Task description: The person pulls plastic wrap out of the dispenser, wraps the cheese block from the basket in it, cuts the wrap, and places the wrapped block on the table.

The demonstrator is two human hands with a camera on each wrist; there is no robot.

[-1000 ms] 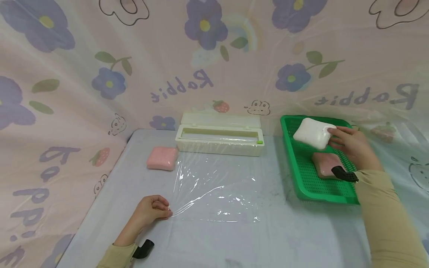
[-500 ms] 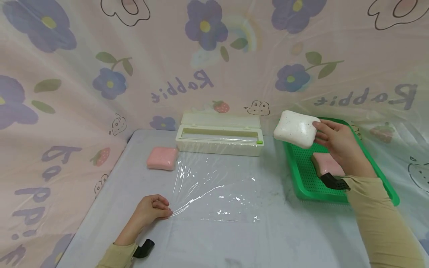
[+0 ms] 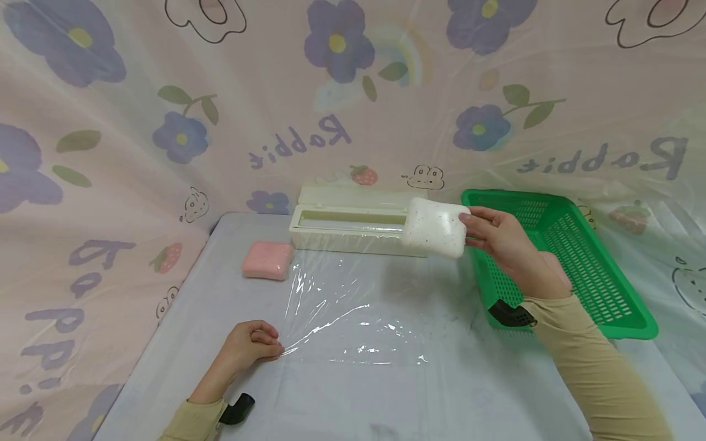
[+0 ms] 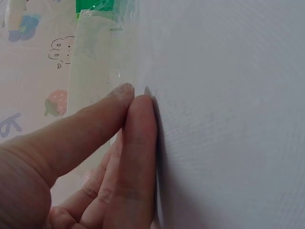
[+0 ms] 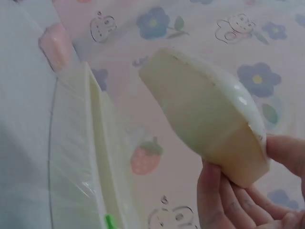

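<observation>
1. Left hand (image 3: 245, 348): thumb and forefinger are together, pinching the near-left corner of the cling film (image 3: 342, 309) at the table (image 3: 485, 373). The left wrist view shows the fingertips meeting with no gap.
2. Pink block (image 3: 267, 260): rests on the table, just beside the dispenser's left end; contact cannot be confirmed.
3. Cling film: lies drawn out toward the person, with creases fanning from the pinched corner. Expect it to be very light, limp, clinging and easily torn. Take hold at a corner or along the near edge.
4. Film dispenser (image 3: 331, 241): lid raised; film runs down over the front wall.
5. White speckled block (image 3: 436, 226): held in the air, overlapping the dispenser's right end in the head view. Soap or sponge cannot be determined. Judged light and shape-holding; the glossy top may be slippery. Grip across the thickness at one end.
6. Right hand (image 3: 510, 252): fingers are parted by the block's thickness and clamped on its right end, bearing on opposite faces.
7. Green basket (image 3: 618, 294): stands at far right; a second pink block (image 3: 558, 269) is partly hidden behind the right hand.
</observation>
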